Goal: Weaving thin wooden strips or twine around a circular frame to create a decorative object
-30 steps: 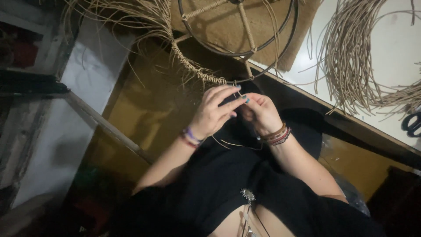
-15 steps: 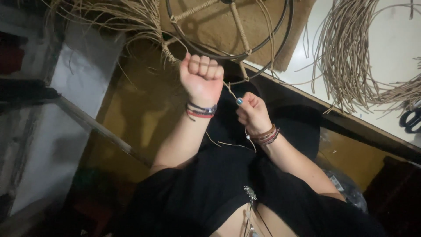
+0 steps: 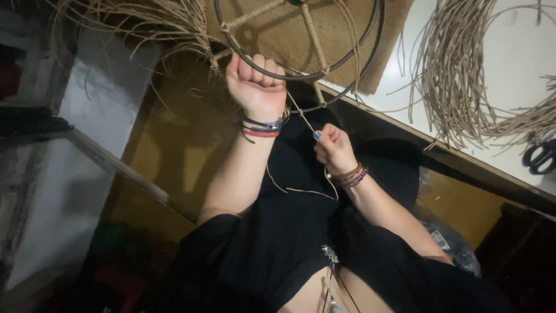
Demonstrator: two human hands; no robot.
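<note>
Dim workshop, white table (image 3: 509, 75) at upper right, brownish floor below you. Ring (image 3: 298, 40), a dark metal hoop with cord-wrapped spokes, sits at the table edge on a tan mat (image 3: 278, 35), overhanging toward your lap. Your left hand (image 3: 258, 81) is fisted tight on the ring's near rim, knuckles up; likely bracing it so the wrap stays put. Your right hand (image 3: 331, 148) is pinched shut on a thin tan cord (image 3: 301, 119) that runs taut from the rim down to your fingers, slack tail looping over your black clothes; tension looks meant to cinch the wrap. Loose cord ends (image 3: 145, 23) fan out from the rim's left side, already-wrapped section there. Coil of the same cords (image 3: 463, 75) lies on the table right of the ring, within reach. Scissors (image 3: 541, 153), dark handles, at the far right edge. Crinkled clear plastic bag (image 3: 457, 249) under the table by your right leg; no labels or signs readable anywhere.
</note>
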